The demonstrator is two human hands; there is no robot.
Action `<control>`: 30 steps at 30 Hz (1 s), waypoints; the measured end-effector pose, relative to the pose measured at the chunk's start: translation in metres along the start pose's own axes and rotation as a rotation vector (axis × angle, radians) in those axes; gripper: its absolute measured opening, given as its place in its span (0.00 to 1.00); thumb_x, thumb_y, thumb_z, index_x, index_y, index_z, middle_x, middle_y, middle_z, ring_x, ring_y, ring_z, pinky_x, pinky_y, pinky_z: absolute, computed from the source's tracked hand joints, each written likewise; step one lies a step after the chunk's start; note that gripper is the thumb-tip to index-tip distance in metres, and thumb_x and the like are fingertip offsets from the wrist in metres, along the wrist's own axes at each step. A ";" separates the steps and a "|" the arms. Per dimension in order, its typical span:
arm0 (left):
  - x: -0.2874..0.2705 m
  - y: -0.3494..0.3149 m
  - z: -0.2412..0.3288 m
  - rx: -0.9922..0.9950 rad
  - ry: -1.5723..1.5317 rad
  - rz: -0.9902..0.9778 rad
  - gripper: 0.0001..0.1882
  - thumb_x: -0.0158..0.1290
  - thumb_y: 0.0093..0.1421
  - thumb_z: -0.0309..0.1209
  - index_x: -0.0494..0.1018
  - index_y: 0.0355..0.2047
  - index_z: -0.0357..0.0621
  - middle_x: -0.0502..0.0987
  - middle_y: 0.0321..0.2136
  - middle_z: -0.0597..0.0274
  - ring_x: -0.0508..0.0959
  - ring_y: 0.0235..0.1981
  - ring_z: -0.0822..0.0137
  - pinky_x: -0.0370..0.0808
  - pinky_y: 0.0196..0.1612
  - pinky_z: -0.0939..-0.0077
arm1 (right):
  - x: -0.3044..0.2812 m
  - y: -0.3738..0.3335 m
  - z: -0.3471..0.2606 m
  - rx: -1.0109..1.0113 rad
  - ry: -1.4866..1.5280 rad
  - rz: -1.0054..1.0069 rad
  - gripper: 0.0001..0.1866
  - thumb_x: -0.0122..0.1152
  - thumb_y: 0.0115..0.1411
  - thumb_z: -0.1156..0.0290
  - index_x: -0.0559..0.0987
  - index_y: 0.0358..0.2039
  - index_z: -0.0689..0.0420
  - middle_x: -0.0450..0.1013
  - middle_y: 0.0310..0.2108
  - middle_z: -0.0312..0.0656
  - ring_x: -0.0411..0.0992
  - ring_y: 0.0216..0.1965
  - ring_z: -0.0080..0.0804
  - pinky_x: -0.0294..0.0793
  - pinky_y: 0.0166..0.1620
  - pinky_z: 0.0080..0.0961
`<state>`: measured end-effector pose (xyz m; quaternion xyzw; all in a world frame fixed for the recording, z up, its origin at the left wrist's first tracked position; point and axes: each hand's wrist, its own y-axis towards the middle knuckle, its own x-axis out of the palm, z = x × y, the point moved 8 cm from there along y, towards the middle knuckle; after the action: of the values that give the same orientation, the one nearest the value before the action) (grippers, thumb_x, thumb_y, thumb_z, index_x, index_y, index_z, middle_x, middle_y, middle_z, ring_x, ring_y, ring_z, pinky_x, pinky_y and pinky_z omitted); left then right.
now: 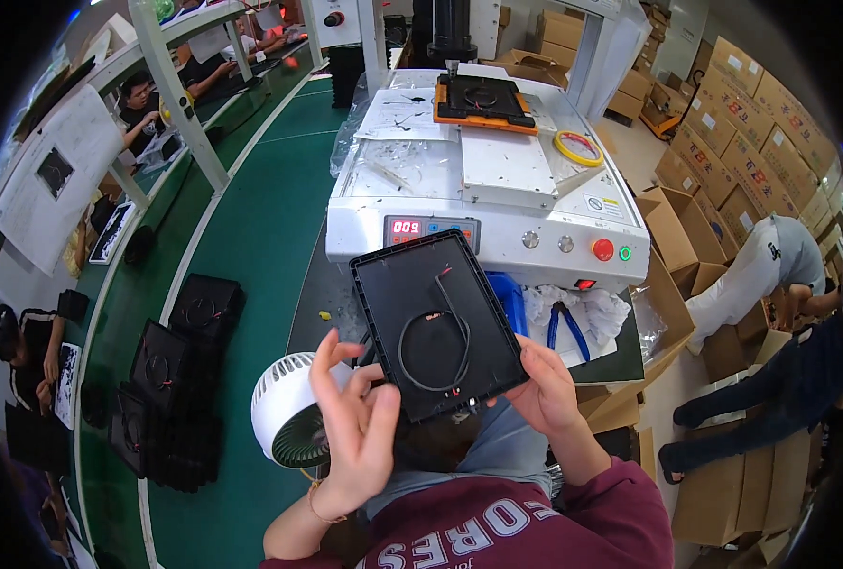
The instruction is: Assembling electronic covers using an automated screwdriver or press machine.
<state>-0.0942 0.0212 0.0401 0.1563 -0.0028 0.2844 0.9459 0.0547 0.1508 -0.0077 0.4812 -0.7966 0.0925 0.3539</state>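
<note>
While the right hand (549, 393) grips the black tray (395, 292) at its right, the open left hand (357, 438) adjoins its lower-left corner, presumably so the cable (402, 353) faces up.

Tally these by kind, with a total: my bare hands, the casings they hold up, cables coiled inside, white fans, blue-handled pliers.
Hands: 2 (left hand, right hand)
Black casing: 1
Coiled cable: 1
White fan: 1
Blue-handled pliers: 1
Total: 6

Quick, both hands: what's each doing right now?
Left hand: open, fingers spread at the black tray's lower left corner; contact can't be told.
Right hand: closed, holding the tray's right edge.
</note>
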 end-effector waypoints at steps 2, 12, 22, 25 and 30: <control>0.013 0.018 -0.010 -0.141 -0.305 -0.059 0.32 0.43 0.63 0.19 0.43 0.65 0.38 0.55 0.60 0.50 0.67 0.54 0.64 0.64 0.56 0.75 | 0.001 -0.008 0.000 -0.020 0.007 -0.035 0.22 0.40 0.69 0.64 0.63 0.58 0.66 0.73 0.47 0.46 0.74 0.44 0.33 0.75 0.44 0.32; 0.035 0.015 -0.029 -0.305 -0.419 -0.086 0.27 0.47 0.64 0.20 0.52 0.61 0.36 0.66 0.54 0.53 0.70 0.53 0.66 0.69 0.56 0.73 | 0.035 -0.002 -0.082 -0.525 -1.375 0.154 0.21 0.67 0.47 0.77 0.77 0.45 0.58 0.74 0.39 0.43 0.71 0.36 0.34 0.70 0.40 0.27; 0.030 0.004 -0.042 -0.332 -0.452 -0.105 0.21 0.35 0.71 0.32 0.55 0.61 0.37 0.66 0.55 0.56 0.67 0.54 0.71 0.65 0.57 0.76 | 0.083 0.021 -0.058 -0.566 -1.703 -0.110 0.18 0.69 0.45 0.75 0.80 0.40 0.57 0.75 0.34 0.37 0.71 0.39 0.36 0.70 0.44 0.29; 0.029 0.003 -0.042 -0.359 -0.511 -0.091 0.21 0.34 0.71 0.33 0.55 0.61 0.37 0.66 0.55 0.56 0.67 0.54 0.71 0.65 0.57 0.77 | 0.085 0.020 -0.055 -0.545 -1.698 -0.112 0.19 0.67 0.47 0.76 0.78 0.43 0.60 0.74 0.37 0.42 0.71 0.41 0.40 0.70 0.45 0.31; 0.031 0.004 -0.047 -0.340 -0.504 -0.112 0.21 0.34 0.71 0.31 0.53 0.62 0.39 0.64 0.56 0.57 0.66 0.56 0.70 0.64 0.58 0.75 | 0.062 0.019 -0.059 -0.359 -1.702 0.165 0.32 0.60 0.57 0.66 0.62 0.57 0.70 0.66 0.46 0.56 0.67 0.47 0.52 0.67 0.49 0.37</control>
<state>-0.0742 0.0546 -0.0004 0.0614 -0.2761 0.1796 0.9422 0.0494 0.1458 0.0797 0.2644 -0.8252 -0.3998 -0.2987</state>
